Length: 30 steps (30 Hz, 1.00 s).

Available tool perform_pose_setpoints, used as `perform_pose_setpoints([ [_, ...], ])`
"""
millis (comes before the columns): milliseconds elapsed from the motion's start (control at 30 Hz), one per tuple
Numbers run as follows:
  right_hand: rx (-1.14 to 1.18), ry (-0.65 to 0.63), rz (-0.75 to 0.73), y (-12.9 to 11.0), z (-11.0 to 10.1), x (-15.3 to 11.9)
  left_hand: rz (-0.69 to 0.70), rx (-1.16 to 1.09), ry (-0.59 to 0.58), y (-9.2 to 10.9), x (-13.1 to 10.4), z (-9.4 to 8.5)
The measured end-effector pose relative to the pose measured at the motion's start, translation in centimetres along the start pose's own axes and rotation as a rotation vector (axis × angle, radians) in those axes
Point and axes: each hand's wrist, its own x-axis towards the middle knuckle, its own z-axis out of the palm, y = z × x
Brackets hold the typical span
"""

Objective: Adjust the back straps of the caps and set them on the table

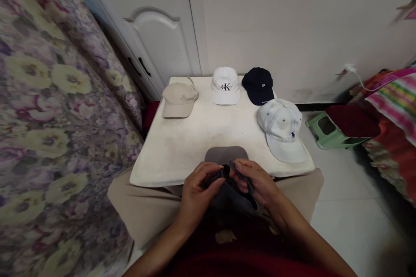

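A seated person works at a gray cap (225, 154) with both hands at the near edge of a cream-covered table (221, 132), the brim pointing away over the tabletop and the crown toward the lap. The left hand (196, 184) pinches one side of the cap's back opening between thumb and fingers, while the right hand (258, 178) grips the strap (232, 165), its free end showing above the fingers; whether the strap is fastened cannot be told. Four more caps sit on the table: a beige cap (180, 100) at far left, a white cap (225, 85) lettered "CK" at the back, a navy cap (258, 85) to its right, and a pale cap (283, 127) just in front of the navy one. A floral curtain (61, 117) hangs at left; a green stool (320, 132) stands on the floor at right.
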Motion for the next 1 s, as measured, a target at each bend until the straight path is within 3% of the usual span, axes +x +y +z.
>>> perform_pose_setpoints([
  [367,-0.002,-0.022,-0.018,1.0,1.4,0.9,0.000,-0.098,0.103,-0.8,0.2,-0.1],
  [733,-0.074,-0.078,-0.046,1.5,0.8,0.8,0.030,-0.051,0.060,-1.0,0.2,-0.2],
  [1000,-0.224,-0.224,-0.019,0.6,-0.7,1.0,0.032,-0.062,-0.054,-0.9,0.5,-0.4],
])
